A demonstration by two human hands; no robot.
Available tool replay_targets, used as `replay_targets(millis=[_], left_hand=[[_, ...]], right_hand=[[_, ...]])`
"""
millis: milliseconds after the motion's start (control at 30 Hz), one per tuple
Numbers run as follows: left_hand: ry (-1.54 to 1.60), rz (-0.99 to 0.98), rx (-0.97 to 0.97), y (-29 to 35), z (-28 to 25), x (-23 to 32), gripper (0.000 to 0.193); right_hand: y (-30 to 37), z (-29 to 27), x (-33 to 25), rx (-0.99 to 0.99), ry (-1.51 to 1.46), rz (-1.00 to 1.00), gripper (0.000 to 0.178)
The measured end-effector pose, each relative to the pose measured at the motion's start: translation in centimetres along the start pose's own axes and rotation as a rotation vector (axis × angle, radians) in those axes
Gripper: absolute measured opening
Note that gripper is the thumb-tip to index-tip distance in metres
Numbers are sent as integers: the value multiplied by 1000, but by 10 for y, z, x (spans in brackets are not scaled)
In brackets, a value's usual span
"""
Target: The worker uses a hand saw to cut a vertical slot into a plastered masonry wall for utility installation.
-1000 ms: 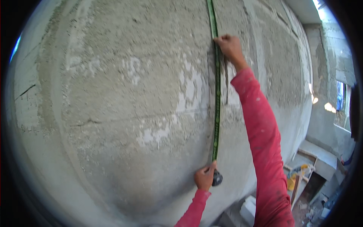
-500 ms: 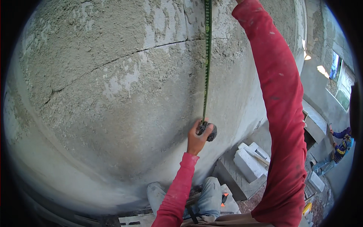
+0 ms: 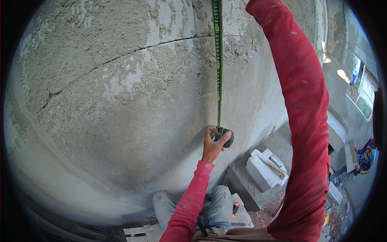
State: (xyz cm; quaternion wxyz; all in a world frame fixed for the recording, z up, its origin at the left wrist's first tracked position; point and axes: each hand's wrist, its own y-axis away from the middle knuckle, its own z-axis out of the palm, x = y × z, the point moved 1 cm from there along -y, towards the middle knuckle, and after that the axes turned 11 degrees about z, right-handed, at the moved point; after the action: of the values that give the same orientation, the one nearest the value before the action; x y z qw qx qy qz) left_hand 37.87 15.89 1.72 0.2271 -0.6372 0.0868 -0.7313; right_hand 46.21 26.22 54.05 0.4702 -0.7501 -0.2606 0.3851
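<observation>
My left hand (image 3: 213,143) is closed around the dark, rounded case of a tape measure (image 3: 225,138), held low against the rough grey wall (image 3: 133,101). From the case a green tape blade (image 3: 219,72) with markings runs straight up the wall and leaves the picture at the top. My right arm (image 3: 300,92), in a dusty red sleeve, reaches up past the blade on its right side. Beyond the top edge, the right hand is out of sight, so what it touches is hidden.
A crack (image 3: 133,51) crosses the partly plastered wall. Pale blocks (image 3: 264,171) lie on a grey ledge at lower right, beside my legs (image 3: 219,205). Farther right, a person (image 3: 365,157) in a dark top holds a flat board, below a window (image 3: 365,88).
The blade has turned its marked face more toward me. My left hand and the tape case have shifted slightly right and up in the picture. The other person's arms and board have moved.
</observation>
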Motion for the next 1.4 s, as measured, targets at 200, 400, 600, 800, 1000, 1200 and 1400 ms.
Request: replay_targets(millis=[200, 400, 600, 800, 1000, 1200, 1400], left_hand=[[140, -49, 42, -1, -5, -7, 31], [248, 48, 153, -24, -15, 11, 18], [138, 94, 112, -37, -11, 34, 22], [185, 112, 113, -35, -11, 22, 24], [210, 13, 144, -32, 2, 52, 24], [47, 150, 205, -47, -6, 27, 24], [-30, 211, 183, -49, -6, 32, 37]], right_hand=[[-27, 8, 44, 197, 632, -1041, 9], [23, 21, 26, -191, 136, -436, 11], [67, 1, 20, -376, -179, 131, 26], [86, 1, 18, -425, -198, 99, 25], [114, 14, 42, -500, -204, 46, 21], [138, 21, 46, -567, -264, 138, 22], [144, 22, 51, -483, -44, 24, 21]])
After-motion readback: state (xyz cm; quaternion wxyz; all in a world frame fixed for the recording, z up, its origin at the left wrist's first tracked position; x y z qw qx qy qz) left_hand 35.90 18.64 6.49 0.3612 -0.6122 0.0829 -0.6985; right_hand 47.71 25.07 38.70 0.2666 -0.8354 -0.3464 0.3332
